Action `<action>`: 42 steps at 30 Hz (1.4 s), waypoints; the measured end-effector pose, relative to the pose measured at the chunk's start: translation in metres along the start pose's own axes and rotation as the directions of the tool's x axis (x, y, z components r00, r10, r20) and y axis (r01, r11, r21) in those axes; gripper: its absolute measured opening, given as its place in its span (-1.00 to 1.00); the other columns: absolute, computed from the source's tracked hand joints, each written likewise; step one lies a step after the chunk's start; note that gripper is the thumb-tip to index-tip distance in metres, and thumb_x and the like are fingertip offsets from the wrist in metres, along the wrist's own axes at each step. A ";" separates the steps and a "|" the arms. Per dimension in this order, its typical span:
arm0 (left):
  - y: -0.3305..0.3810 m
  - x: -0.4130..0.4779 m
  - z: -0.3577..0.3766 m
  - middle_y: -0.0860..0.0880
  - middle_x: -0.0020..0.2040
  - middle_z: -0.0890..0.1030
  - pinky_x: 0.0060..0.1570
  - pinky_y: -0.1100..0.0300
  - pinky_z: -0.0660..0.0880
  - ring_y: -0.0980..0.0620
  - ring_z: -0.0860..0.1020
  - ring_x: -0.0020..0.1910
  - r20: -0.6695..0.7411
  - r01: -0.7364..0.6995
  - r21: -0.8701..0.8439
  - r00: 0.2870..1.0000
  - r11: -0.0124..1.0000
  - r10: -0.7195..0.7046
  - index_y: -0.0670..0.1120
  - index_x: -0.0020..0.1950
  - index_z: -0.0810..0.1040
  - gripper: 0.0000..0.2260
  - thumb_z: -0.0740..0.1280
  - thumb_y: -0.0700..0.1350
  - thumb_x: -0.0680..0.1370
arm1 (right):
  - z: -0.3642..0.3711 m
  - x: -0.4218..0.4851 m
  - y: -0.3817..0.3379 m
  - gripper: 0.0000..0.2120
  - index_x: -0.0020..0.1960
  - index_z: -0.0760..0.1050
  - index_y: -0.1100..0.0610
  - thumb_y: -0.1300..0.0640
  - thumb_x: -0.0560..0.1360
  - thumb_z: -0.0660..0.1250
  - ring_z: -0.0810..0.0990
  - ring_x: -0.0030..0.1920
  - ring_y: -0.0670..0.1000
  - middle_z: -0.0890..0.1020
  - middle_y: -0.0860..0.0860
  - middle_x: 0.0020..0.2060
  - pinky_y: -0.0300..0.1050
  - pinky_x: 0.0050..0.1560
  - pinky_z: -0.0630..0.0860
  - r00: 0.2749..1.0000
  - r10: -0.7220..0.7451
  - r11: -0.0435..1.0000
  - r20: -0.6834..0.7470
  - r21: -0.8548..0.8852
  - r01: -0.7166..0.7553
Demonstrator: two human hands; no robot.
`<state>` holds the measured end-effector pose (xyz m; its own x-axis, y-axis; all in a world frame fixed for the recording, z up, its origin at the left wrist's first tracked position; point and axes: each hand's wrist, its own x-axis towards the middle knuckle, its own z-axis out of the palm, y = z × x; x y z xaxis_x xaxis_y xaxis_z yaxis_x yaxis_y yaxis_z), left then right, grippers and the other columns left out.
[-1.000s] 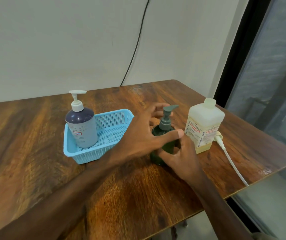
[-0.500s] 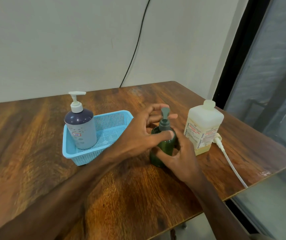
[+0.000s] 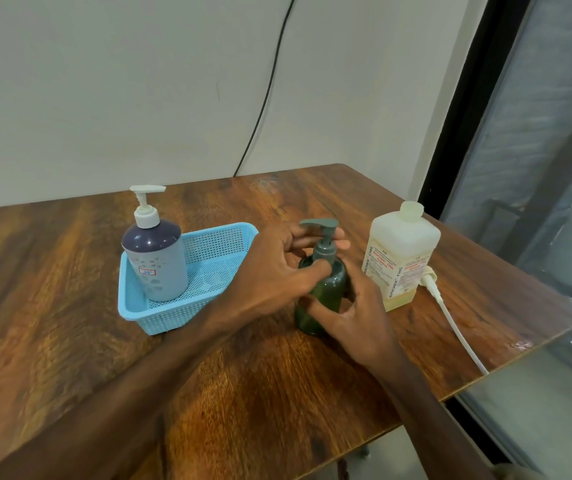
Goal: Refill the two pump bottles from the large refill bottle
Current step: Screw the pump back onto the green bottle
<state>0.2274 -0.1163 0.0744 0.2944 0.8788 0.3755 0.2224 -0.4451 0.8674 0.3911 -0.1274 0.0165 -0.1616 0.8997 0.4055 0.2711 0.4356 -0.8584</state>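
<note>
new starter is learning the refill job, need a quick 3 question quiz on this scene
1. True or false: the large refill bottle has its cap on.
2. Where does the grey pump bottle stand? A) in the blue basket B) beside the refill bottle C) lying on its side
3. The left hand grips the pump top of the green pump bottle. What part does the right hand hold?

Key: 1 true; 2 A; 3 the bottle's body.
</note>
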 end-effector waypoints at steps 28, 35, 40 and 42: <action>-0.004 0.005 -0.006 0.12 -0.08 0.75 -0.09 0.14 0.66 0.10 0.71 -0.10 -0.161 0.019 0.191 0.987 0.981 0.012 0.02 0.17 0.70 -0.58 0.64 0.10 0.37 | 0.000 0.001 -0.001 -0.44 0.39 0.44 -0.02 0.05 0.45 0.55 0.58 0.26 -0.15 0.62 -0.18 0.21 -0.02 0.23 0.61 1.000 0.022 1.000 0.004 -0.007 -0.022; -0.003 0.006 -0.010 0.17 -0.14 0.73 -0.18 0.31 0.53 0.26 0.56 -0.25 -0.093 -0.020 0.166 0.995 0.986 0.036 0.01 0.13 0.73 -0.69 0.62 0.00 0.42 | 0.001 0.000 0.001 -0.41 0.42 0.42 0.02 0.10 0.45 0.55 0.59 0.26 -0.14 0.62 -0.15 0.23 -0.05 0.23 0.61 1.000 -0.004 1.000 -0.009 -0.005 0.004; -0.005 0.006 -0.008 0.22 -0.05 0.73 -0.03 0.08 0.65 0.10 0.67 -0.06 -0.114 -0.003 0.237 0.993 0.971 0.031 0.11 0.18 0.70 -0.59 0.59 0.19 0.38 | -0.002 0.000 0.002 -0.50 0.31 0.46 -0.11 0.14 0.45 0.55 0.59 0.19 -0.25 0.63 -0.23 0.15 -0.36 0.11 0.55 1.000 0.008 1.000 -0.004 -0.001 -0.008; -0.005 0.005 -0.008 0.21 -0.09 0.73 -0.11 0.11 0.64 0.11 0.66 -0.13 -0.133 -0.010 0.274 0.990 0.962 0.048 0.11 0.17 0.71 -0.57 0.59 0.23 0.36 | -0.003 -0.001 0.002 -0.49 0.34 0.46 -0.04 0.09 0.45 0.55 0.59 0.20 -0.25 0.63 -0.22 0.17 -0.35 0.13 0.55 1.000 0.013 1.000 0.005 -0.012 -0.013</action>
<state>0.2205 -0.1083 0.0749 0.1784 0.8717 0.4565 0.4656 -0.4835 0.7413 0.3942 -0.1272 0.0152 -0.1627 0.9050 0.3930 0.2843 0.4244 -0.8597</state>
